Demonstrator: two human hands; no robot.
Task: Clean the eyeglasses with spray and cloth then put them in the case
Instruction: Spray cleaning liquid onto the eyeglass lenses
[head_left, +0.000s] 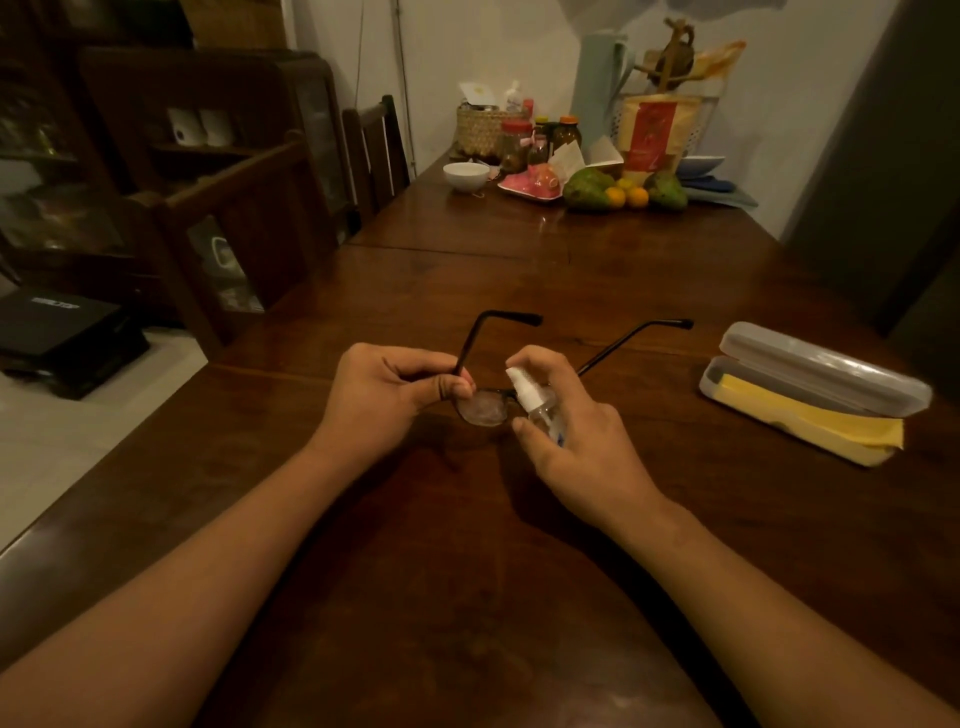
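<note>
Eyeglasses (483, 405) judged light, thin, easy to bend; lenses easy to smudge, so best held by frame edge or arm. Held so by left hand (387, 400), pinched at hinge, just above counter (467, 597). Spray bottle (535, 402) gripped in right hand (576, 441), nozzle aimed at lens toward 9 o'clock. Open case (810, 379) with yellow cloth (810, 421) seen at 3 o'clock, well apart.

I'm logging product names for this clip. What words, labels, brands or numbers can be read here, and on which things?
None can be read with certainty.
Spray bottle in the right hand: a blue label mark, too small to read.
Red and gold packet at the table's far end: print too blurred to read.
Black box on the floor at left: a pale logo strip, illegible.
Eyeglass case: no text visible.
</note>
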